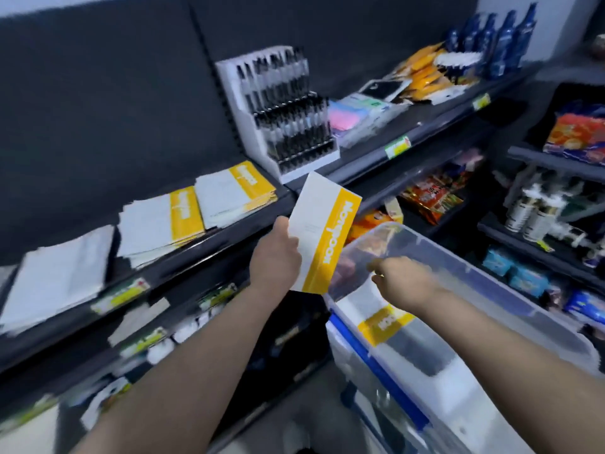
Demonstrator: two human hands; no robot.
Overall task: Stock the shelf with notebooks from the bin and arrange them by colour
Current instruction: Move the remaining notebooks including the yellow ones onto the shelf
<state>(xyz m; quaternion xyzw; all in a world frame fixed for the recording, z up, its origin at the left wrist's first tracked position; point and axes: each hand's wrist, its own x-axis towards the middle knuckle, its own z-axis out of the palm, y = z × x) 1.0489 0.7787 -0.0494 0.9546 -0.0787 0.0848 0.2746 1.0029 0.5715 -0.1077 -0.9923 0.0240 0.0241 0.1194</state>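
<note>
Notebook: white notebook with a yellow band [327, 231], up in your left hand [276, 257], tilted, between the clear bin [474, 268] and the shelf [212, 239] edge.
Handling: probably light and thin. The card cover should flex if held by a corner and looks smooth, so it may slip. Not fragile, though corners could dent.
Where to hold: the long white edge, thumb across the cover.
Left hand: fingers curled round the lower white edge, gripping the notebook, forearm reaching forward.
Right hand: your right hand [402, 280] is over the bin's near side, fingers loosely curled, nothing visibly held; blurred.
Bin: another yellow-band notebook [383, 322] lies flat inside.
Shelf: yellow-band stacks [186, 211] to the right; left stack [55, 273] too blurred to tell its colour.
</note>
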